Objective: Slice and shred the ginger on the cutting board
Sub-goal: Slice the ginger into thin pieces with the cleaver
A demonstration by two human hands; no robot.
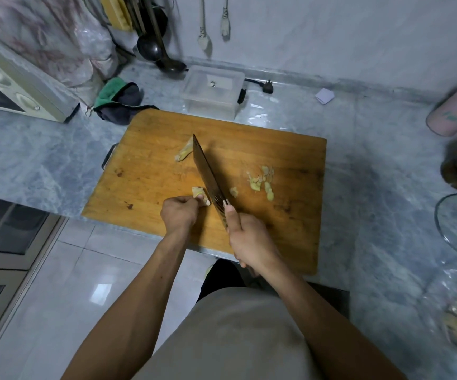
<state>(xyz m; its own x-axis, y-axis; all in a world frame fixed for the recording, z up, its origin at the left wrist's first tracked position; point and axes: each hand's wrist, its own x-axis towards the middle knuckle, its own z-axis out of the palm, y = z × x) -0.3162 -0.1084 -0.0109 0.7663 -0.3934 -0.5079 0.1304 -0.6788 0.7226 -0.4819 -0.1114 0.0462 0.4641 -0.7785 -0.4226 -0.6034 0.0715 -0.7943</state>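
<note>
Ginger point(200, 195) under left hand point(179, 212)

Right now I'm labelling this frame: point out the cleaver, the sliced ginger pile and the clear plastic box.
cleaver point(208, 171), head view, blade's spine.
sliced ginger pile point(261, 181), head view, pile's middle.
clear plastic box point(213, 90), head view, lid.

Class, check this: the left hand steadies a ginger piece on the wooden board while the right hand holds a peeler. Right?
Not quite. The head view shows the right hand holding a cleaver, not a peeler. The left hand does steady ginger on the wooden board.
</note>
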